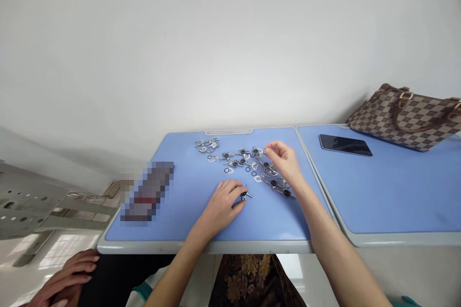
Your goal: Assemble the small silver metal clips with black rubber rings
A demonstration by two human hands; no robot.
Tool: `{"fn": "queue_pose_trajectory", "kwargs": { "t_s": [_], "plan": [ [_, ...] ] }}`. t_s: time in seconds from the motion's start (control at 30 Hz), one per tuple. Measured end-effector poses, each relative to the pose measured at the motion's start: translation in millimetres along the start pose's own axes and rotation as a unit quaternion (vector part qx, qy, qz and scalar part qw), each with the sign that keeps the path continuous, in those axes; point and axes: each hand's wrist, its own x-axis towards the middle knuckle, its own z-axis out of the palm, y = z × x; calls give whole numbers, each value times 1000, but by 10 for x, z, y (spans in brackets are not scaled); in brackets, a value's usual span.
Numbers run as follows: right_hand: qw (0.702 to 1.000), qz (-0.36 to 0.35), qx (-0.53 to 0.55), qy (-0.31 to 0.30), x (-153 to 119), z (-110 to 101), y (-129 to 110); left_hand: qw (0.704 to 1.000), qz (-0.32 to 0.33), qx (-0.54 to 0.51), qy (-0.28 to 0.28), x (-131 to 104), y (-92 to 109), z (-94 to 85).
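Note:
My left hand [225,201] rests low over the blue tabletop, its thumb and fingers closed around a small metal fitting [244,195] with a round black face and a thin pin sticking out to the right. Farther back on the right, my right hand [284,158] has thumb and forefinger pinched together at the edge of the pile. Whatever is between those fingertips is too small to make out. Several similar fittings [235,163] lie between and beyond my hands, mixed with flat silver gaskets [258,179] and dark rubber rings [248,169].
A small heap of metal parts [207,144] sits at the back left. A pixelated dark object [149,192] lies near the left edge. On the adjoining right desk are a black phone [345,145] and a checkered handbag [406,117]. Another person's hands [68,278] show at lower left.

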Motion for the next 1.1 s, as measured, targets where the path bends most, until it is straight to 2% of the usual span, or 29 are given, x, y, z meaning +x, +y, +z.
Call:
{"fn": "queue_pose_trajectory", "kwargs": {
  "t_s": [0.07,0.13,0.27,0.43,0.57,0.87,1.0,1.1],
  "plan": [
    [991,-8,-102,-89,-29,-13,-9,1000,-11,-18,19,-1,-30,8],
    [967,-24,-205,-152,-71,-17,-37,997,-29,-49,48,-16,-56,8],
    [925,-46,-323,-195,-130,1,-103,985,-75,-107,116,-55,-120,-1],
    [881,-39,-426,-203,-122,22,-109,959,-138,-144,204,-94,-206,-23],
    [853,-30,-481,-200,-116,30,-103,947,-155,-151,237,-94,-235,-54],
    [813,-26,-540,-216,-111,128,-34,944,-157,-148,249,-35,-318,-107],
    [810,-26,-546,-213,-106,131,-11,951,-146,-131,239,-76,-302,-96],
    [809,-25,-548,-213,-107,127,-6,953,-156,-92,242,-2,-296,-149]
  ]
}}
